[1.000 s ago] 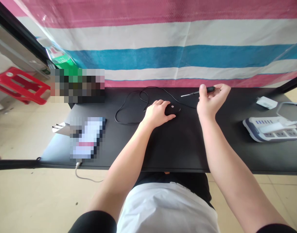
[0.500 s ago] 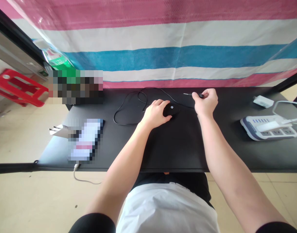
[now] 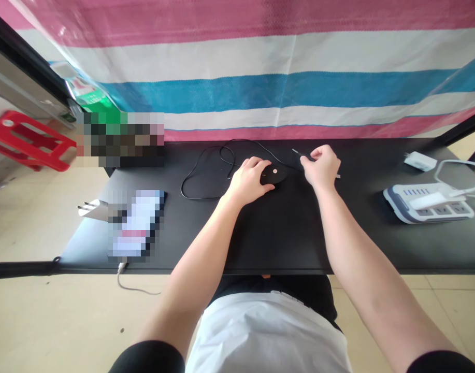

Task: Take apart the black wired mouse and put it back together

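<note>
On the black table lies a black corded mouse (image 3: 276,175) with a small pale round spot on top. My left hand (image 3: 249,178) grips it from the left, thumb at the near side and fingers over the far side. A thin black cable (image 3: 183,182) loops across the table left of and behind it. To the right, my right hand (image 3: 321,165) is closed around a small screwdriver (image 3: 297,153), its thin metal shaft pointing left and away from me. Most of its handle is hidden by the fingers. A small pale end shows beside the right of that hand.
At left lie a phone (image 3: 138,223) with a cord and a white plug (image 3: 94,210). A power strip (image 3: 427,203) and white charger (image 3: 419,161) are at right. A green-labelled bottle (image 3: 95,101) stands back left, before a striped sheet (image 3: 284,57). A red stool (image 3: 31,140) is beyond.
My right hand has shifted slightly left and turned, tilting the screwdriver so its shaft now slants. My left hand stays on the mouse; the spot on it looks redder.
</note>
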Action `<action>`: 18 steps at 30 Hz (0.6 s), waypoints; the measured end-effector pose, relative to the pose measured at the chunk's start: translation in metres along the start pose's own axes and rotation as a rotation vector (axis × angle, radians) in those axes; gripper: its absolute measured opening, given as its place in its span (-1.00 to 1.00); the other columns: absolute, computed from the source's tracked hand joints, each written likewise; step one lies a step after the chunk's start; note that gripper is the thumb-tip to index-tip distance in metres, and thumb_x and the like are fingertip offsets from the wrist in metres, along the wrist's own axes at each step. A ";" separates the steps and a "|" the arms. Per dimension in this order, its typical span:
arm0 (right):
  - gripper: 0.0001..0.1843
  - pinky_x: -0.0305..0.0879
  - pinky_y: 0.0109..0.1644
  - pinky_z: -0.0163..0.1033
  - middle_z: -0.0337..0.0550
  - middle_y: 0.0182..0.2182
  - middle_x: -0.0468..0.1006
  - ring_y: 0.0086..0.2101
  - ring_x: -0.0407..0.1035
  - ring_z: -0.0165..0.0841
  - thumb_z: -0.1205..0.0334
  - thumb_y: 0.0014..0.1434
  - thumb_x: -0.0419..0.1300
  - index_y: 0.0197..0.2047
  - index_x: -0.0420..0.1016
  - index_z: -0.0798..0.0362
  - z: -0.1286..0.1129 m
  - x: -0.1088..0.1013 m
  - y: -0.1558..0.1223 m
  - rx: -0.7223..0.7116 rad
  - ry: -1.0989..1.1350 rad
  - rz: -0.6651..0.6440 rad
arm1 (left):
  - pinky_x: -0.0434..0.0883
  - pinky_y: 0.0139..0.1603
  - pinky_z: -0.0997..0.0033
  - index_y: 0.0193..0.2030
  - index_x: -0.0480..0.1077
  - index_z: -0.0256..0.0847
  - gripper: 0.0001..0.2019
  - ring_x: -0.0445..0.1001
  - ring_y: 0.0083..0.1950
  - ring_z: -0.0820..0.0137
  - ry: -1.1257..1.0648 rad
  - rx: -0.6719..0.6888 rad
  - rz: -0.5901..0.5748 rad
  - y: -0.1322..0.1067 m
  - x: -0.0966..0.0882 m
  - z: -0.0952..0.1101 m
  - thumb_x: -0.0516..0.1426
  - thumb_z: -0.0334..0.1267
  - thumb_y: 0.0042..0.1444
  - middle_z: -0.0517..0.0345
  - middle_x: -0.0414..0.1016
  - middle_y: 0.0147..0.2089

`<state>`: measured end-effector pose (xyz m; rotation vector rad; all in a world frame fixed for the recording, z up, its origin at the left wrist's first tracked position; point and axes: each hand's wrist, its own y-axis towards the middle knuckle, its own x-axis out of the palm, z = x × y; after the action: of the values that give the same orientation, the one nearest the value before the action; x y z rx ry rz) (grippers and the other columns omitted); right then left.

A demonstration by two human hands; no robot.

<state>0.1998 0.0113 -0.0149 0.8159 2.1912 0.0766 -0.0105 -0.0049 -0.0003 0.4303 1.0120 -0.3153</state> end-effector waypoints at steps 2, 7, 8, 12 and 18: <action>-0.79 0.32 -0.06 -0.09 -0.24 -0.42 0.47 -0.27 0.41 -0.23 0.33 -0.07 0.26 -0.38 0.27 -0.03 0.002 0.002 -0.001 0.011 -0.047 -0.057 | 0.44 0.20 0.11 0.19 0.38 -0.14 -0.42 0.40 0.21 0.13 -0.022 -0.001 0.012 0.000 0.000 -0.001 0.36 -0.20 0.00 -0.02 0.39 0.20; -0.79 0.36 -0.10 -0.03 -0.13 -0.38 0.52 -0.21 0.42 -0.12 0.30 -0.08 0.25 -0.34 0.33 -0.04 0.006 0.006 -0.001 0.047 -0.131 -0.143 | 0.40 0.25 0.11 0.21 0.37 -0.11 -0.41 0.40 0.22 0.15 -0.053 0.015 0.002 -0.001 0.001 -0.003 0.36 -0.23 0.01 -0.01 0.43 0.20; -0.80 0.37 -0.10 -0.01 -0.11 -0.38 0.52 -0.22 0.42 -0.11 0.29 -0.09 0.26 -0.36 0.32 -0.04 0.008 0.007 0.000 0.043 -0.135 -0.150 | 0.39 0.26 0.10 0.22 0.37 -0.12 -0.40 0.39 0.23 0.14 -0.054 0.020 0.003 -0.001 0.001 -0.003 0.36 -0.23 0.01 -0.01 0.44 0.20; -0.84 0.36 -0.03 0.08 -0.03 -0.37 0.50 -0.19 0.39 -0.07 0.28 -0.07 0.25 -0.41 0.32 -0.03 0.011 0.010 0.001 -0.058 -0.143 -0.089 | 0.36 0.30 0.09 0.23 0.38 -0.11 -0.40 0.38 0.22 0.16 -0.056 0.043 0.011 0.000 0.003 -0.004 0.37 -0.23 0.01 0.00 0.45 0.20; -0.86 0.38 -0.09 -0.09 -0.09 -0.37 0.58 -0.32 0.45 -0.23 0.13 0.10 0.22 -0.36 0.42 0.01 -0.009 -0.001 -0.010 -0.225 0.083 -0.230 | 0.34 0.33 0.06 0.19 0.41 -0.12 -0.45 0.40 0.24 0.17 -0.075 0.102 0.055 0.002 0.005 -0.007 0.35 -0.34 0.02 -0.01 0.45 0.21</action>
<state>0.1889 0.0049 -0.0107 0.4402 2.2885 0.2409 -0.0125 -0.0003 -0.0080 0.5338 0.9120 -0.3320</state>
